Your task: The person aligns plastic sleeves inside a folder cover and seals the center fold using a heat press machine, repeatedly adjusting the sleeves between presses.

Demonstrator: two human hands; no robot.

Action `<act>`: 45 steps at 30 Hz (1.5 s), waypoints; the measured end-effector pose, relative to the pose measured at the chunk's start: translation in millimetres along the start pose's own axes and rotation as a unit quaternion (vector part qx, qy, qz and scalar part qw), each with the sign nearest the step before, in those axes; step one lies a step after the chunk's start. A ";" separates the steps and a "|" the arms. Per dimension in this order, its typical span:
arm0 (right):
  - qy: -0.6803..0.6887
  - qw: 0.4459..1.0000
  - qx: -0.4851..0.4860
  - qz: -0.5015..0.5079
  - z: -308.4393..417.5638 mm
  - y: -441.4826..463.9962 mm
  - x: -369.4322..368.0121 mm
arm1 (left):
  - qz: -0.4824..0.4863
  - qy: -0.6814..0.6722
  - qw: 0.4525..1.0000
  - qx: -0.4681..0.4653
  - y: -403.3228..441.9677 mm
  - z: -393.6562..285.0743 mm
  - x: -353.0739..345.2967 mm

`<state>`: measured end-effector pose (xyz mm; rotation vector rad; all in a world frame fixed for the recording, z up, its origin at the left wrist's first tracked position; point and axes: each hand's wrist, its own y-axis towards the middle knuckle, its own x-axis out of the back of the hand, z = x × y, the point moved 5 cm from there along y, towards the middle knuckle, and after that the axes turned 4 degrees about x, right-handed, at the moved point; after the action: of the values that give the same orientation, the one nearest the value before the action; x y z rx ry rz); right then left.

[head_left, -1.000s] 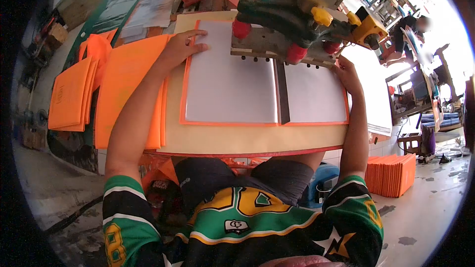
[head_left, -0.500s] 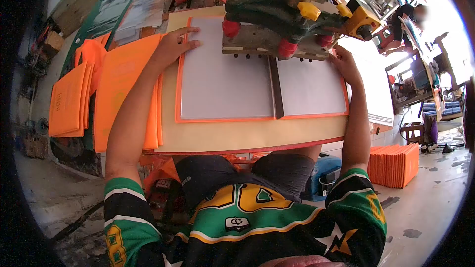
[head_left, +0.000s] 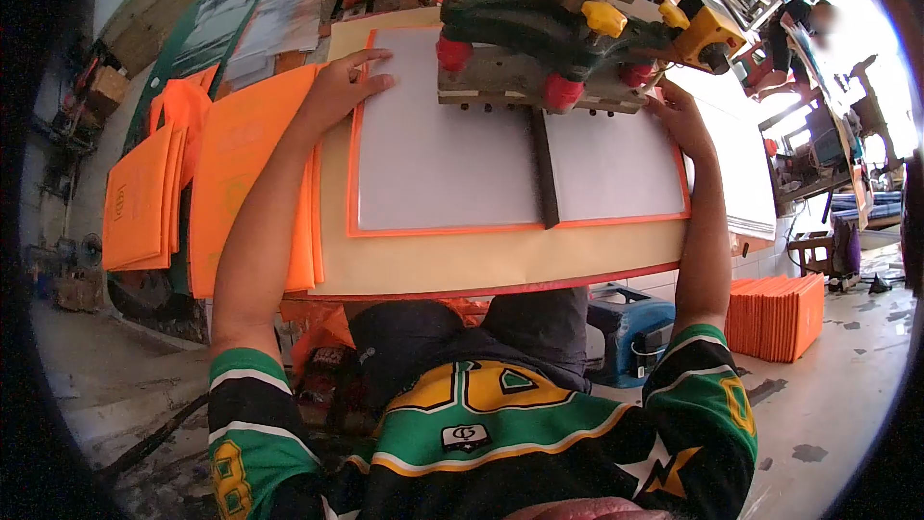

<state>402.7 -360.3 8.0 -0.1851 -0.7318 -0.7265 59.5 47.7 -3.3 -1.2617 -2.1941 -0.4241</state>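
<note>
An opened orange folder (head_left: 452,229) lies on a cream board, its inner sides covered by pale greyish-white sheets. A black strip (head_left: 545,169) runs down its middle. My left hand (head_left: 346,89) rests on the upper left edge, thumb and forefinger stretched apart over the sheet. At the upper right edge is my right hand (head_left: 681,120), fingers spread and touching the folder, their tips partly hidden near the machine. The machine's head (head_left: 539,77), with yellow and red knobs, hangs over the folder's upper part and hides its top edge.
Orange bags or folders (head_left: 252,183) are piled on the left. A stack of white sheets (head_left: 736,154) lies on the right. On the floor stand a blue stool-like object (head_left: 630,332) and a row of orange pieces (head_left: 775,318). Another person (head_left: 789,43) is at the far right.
My hands keep their places on the folder. My right thigh has shifted left, so more of the blue object shows. The whole view has moved slightly.
</note>
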 end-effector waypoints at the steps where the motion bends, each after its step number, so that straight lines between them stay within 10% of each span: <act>1: 0.016 1.000 0.008 -0.010 -2.2 0.6 0.5 | 0.003 -0.015 1.000 0.003 1.4 2.1 0.6; 45: 0.039 0.998 0.040 -0.037 -15.2 6.1 4.5 | -0.015 0.031 0.999 0.018 2.4 1.9 1.8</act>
<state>417.3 -364.2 0.3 -0.0567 -0.6955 -0.7702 60.3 51.2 -3.7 -1.1828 -2.1613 -0.4266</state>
